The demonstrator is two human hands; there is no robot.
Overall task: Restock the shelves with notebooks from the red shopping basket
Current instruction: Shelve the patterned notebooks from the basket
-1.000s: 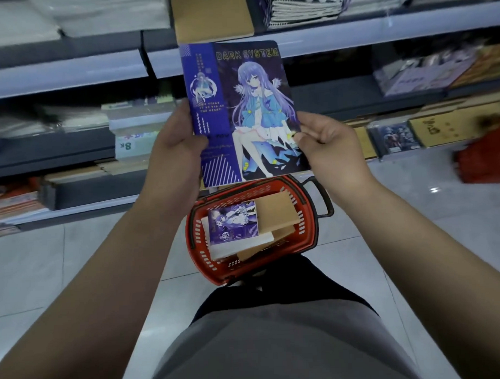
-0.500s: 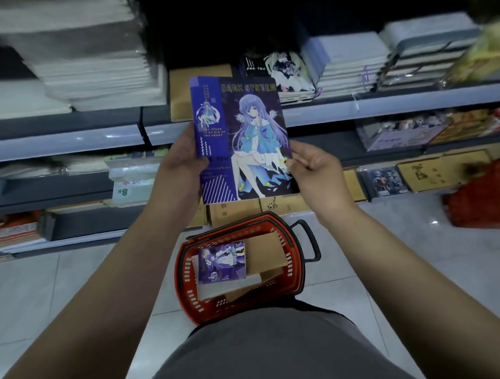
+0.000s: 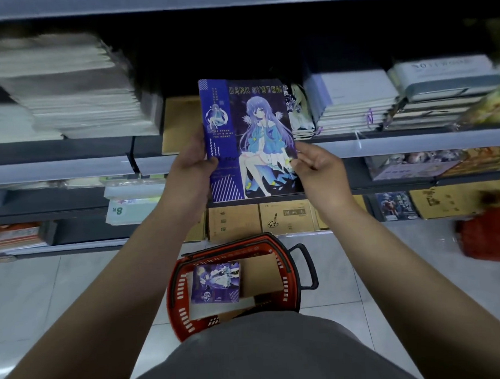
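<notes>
The purple "Dark System" notebook (image 3: pixel 248 138) is held upright in front of the shelving, its long axis vertical, cover facing the camera; the left hand (image 3: pixel 192 163) grips its lower left edge, thumb curled over the front, while the right hand (image 3: pixel 317 164) pinches its lower right edge with thumb and fingertips, the other fingers loosely curled; both hands sit at the same height, neither clearly nearer the shelf. The relation that matters: the notebook's top edge already overlaps the middle shelf (image 3: pixel 383 143), and directly behind it lie a kraft-brown pad (image 3: pixel 180 121) to the left and a short pile of illustrated notebooks (image 3: pixel 300 114) to the right; I judge that the notebook must tip from vertical to flat and go forward and a little right onto that pile.

Counted: one notebook in hand; one red shopping basket (image 3: pixel 235 286) on the floor below, between the forearms, holding one smaller purple notebook (image 3: pixel 216 282) on top, at least one white one and some brown ones beneath, their number unclear; a second red basket (image 3: pixel 488 235), blurred, stands at far right.
</notes>
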